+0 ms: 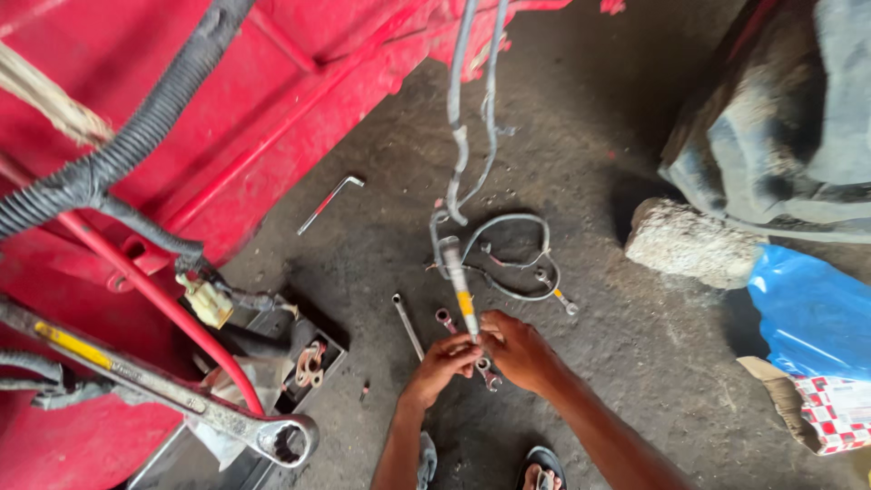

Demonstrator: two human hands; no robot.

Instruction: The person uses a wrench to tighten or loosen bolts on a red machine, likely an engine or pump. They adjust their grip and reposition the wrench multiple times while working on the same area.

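Note:
My left hand [439, 367] and my right hand [517, 349] meet low in the middle of the head view, both pinching the lower end of a grey cable [458, 281] with a yellow band. The cable hangs down from above and loops on the ground. Small ring spanners [446, 319] lie on the floor right beside my fingers, one partly hidden under my hands. A long thin wrench [407, 324] lies just left of them.
A red machine body [272, 100] fills the left, with black corrugated hose [145, 127], a red tube and a big spanner [181, 399] resting on it. An L-shaped hex key [328, 203] lies on the concrete. A stone [685, 243], tyre [789, 118] and blue bag [812, 313] sit at right.

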